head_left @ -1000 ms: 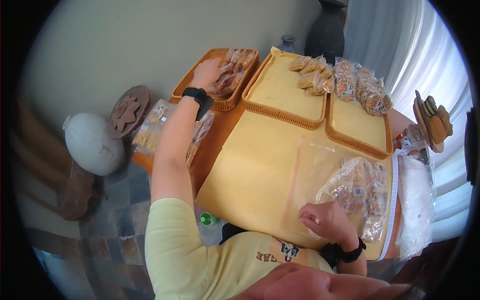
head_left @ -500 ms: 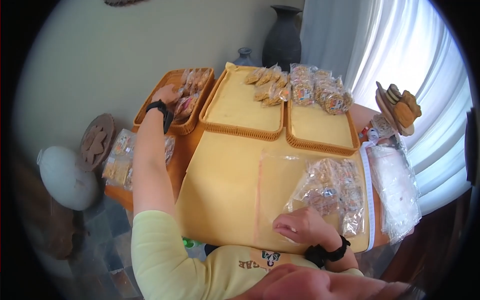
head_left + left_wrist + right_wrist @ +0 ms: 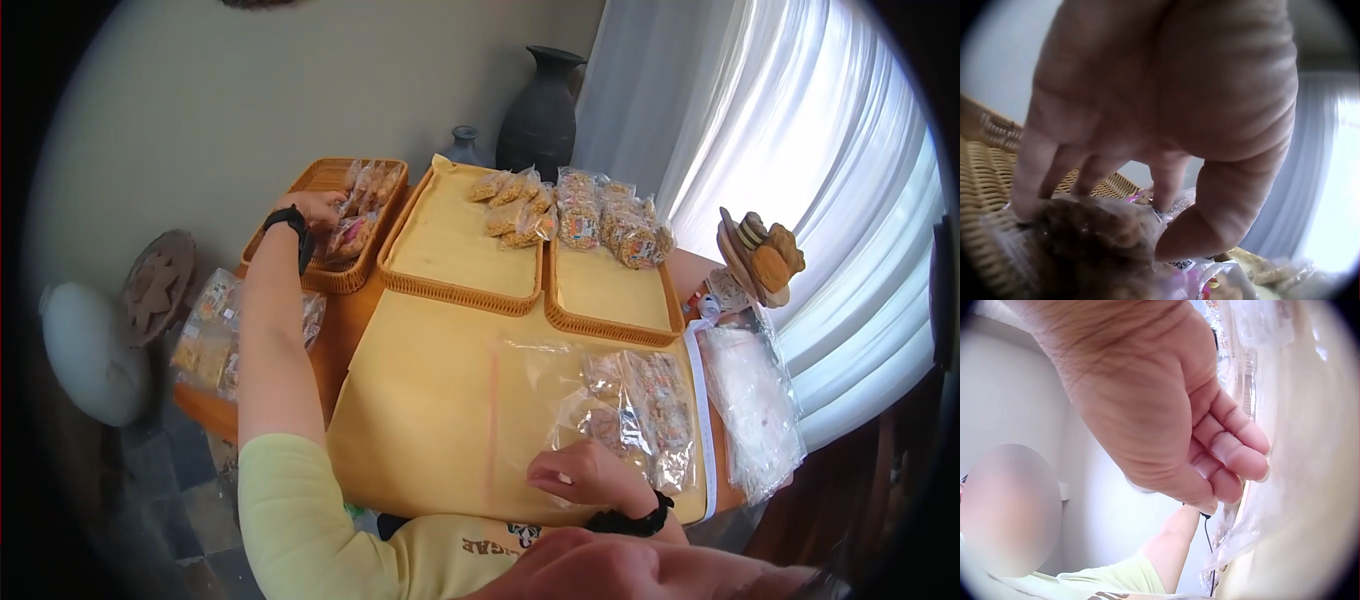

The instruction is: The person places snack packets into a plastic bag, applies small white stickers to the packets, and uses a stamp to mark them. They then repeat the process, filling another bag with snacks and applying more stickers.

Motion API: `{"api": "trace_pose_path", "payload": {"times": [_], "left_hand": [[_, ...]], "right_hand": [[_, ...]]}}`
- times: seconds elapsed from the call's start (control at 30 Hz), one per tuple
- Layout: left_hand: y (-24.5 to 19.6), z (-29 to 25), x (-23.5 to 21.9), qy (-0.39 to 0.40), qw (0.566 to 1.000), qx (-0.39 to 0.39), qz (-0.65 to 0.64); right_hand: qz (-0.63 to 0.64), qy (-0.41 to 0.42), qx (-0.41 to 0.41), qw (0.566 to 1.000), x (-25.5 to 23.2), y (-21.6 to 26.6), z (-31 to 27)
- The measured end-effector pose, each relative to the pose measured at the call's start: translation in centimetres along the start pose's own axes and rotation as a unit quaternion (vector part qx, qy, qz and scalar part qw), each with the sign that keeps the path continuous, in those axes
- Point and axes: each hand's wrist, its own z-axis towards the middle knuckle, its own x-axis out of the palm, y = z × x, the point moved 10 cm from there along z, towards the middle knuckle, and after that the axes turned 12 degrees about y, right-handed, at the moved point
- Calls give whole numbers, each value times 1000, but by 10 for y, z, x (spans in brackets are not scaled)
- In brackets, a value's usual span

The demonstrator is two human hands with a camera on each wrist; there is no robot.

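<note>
Reaching into the left wicker basket (image 3: pixel 340 278), my left hand (image 3: pixel 318 210) is among clear packets of brown snacks (image 3: pixel 372 187). In the left wrist view its fingers and thumb come down around one snack packet (image 3: pixel 1097 234) with dark brown pieces inside. My right hand (image 3: pixel 580 475), its fingers loosely curled and holding nothing, hovers near the table's front edge by a large clear plastic bag (image 3: pixel 530 375). Several snack packets (image 3: pixel 662 395) lie in or under that bag. The right wrist view shows the bag's film close beside the fingertips (image 3: pixel 1254 464).
Two paper-lined baskets (image 3: pixel 470 292) stand at the back, with packets of light snacks (image 3: pixel 520 205) and labelled packets (image 3: pixel 605 220) at their far ends. More packets (image 3: pixel 205 340) lie at the left corner. A stack of clear bags (image 3: pixel 750 405) and a carved ornament (image 3: pixel 765 255) sit on the right.
The head view has turned, so the table appears shifted left and lower. My left hand has stayed in the left basket, moving slightly among its packets. The right hand remains by the clear bag.
</note>
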Motion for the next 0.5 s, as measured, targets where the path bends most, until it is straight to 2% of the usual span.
{"api": "trace_pose_path", "payload": {"times": [0.1, 0.17, 0.2, 0.27, 0.33, 0.37, 0.43, 0.5], "left_hand": [[7, -3, 2, 9, 998, 23, -55], [7, -8, -10, -70, 997, 28, -7], [10, -4, -7, -58, 996, 55, -29], [23, 9, -11, -53, 997, 47, -39], [37, 32, -17, -56, 995, 55, -66], [24, 15, -10, -53, 995, 49, -63], [2, -22, -11, -83, 996, -33, 23], [1, -19, -10, -72, 997, -20, 18]], "right_hand": [[5, -4, 4, 1000, 0, 1, 1], [18, -8, 5, 1000, -2, -2, 1], [5, 6, 15, 1000, 1, -6, 1], [3, 21, 28, 999, 5, -11, 1], [14, 7, 2, 1000, 2, -6, 2], [21, 7, 2, 1000, 3, -6, 2], [1, 19, 6, 1000, 3, -4, 3], [6, 12, 3, 1000, 2, -4, 2]]}}
